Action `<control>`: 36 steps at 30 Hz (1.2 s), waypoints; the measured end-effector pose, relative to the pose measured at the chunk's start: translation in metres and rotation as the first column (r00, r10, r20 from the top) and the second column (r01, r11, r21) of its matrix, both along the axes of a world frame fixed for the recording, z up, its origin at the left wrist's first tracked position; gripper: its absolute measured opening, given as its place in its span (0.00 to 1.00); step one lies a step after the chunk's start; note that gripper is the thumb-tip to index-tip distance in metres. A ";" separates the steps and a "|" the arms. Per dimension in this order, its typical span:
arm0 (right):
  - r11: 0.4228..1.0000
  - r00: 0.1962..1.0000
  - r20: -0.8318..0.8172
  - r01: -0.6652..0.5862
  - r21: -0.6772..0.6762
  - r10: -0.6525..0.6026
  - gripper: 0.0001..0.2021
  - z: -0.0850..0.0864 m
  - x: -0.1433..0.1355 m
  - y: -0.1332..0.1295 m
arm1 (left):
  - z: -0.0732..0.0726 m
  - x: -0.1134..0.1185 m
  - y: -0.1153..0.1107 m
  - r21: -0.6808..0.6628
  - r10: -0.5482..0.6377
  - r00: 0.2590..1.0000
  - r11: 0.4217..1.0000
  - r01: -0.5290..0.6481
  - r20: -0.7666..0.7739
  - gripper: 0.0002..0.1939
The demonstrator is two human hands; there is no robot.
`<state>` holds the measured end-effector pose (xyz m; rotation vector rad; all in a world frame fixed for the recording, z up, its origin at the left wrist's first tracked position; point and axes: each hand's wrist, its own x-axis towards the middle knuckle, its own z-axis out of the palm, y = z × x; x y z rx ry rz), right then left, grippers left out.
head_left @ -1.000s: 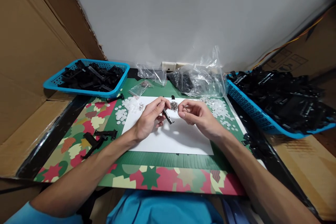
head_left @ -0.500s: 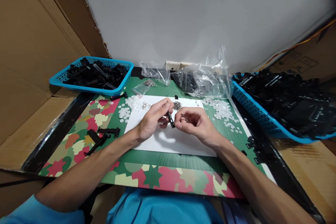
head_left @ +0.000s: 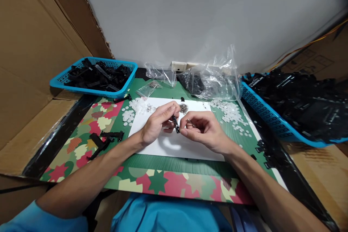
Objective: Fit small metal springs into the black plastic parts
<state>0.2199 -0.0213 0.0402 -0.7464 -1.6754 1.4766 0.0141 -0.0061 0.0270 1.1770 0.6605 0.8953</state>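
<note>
My left hand (head_left: 160, 121) is closed around a slim black plastic part (head_left: 175, 124), whose lower end points down toward my right hand (head_left: 202, 128). The right thumb and index finger are pinched beside that end. A thin metal piece (head_left: 191, 123) shows between the right fingers, too small to name for certain. Both hands are above a white sheet of paper (head_left: 174, 150). Behind them on the sheet lies a pile of small metal pieces (head_left: 184, 108), with a smaller cluster of metal bits (head_left: 149, 108) to its left.
Blue baskets of black parts stand at the left (head_left: 94, 90) and right (head_left: 282, 123). White discs lie in a left group (head_left: 128, 116) and a right group (head_left: 231, 112). Plastic bags (head_left: 212, 83) rest at the back. Loose black parts (head_left: 99, 145) lie on the patterned mat (head_left: 152, 185).
The black part's lower end has tilted slightly toward the left and down. The right fingers have shifted a little, and more of the thin metal piece shows. The view has moved slightly.
</note>
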 end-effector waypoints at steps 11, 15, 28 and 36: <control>0.999 0.999 0.014 -0.039 0.021 0.039 0.09 0.004 0.000 -0.003 | 0.004 0.000 -0.002 -0.052 -0.050 0.999 0.997 0.050 0.009 0.20; 0.998 0.996 0.065 -0.061 0.025 0.059 0.10 0.006 0.000 -0.007 | 0.005 0.001 -0.003 -0.072 -0.076 0.997 0.994 0.077 0.023 0.21; 0.988 0.991 0.136 -0.027 0.149 0.006 0.08 0.007 -0.005 -0.013 | 0.009 0.001 -0.003 -0.078 -0.072 0.997 0.994 0.075 0.042 0.20; 0.933 0.963 0.228 0.057 0.356 -0.146 0.07 0.005 -0.003 -0.009 | 0.004 -0.004 -0.001 0.108 0.051 0.999 0.993 -0.050 -0.011 0.20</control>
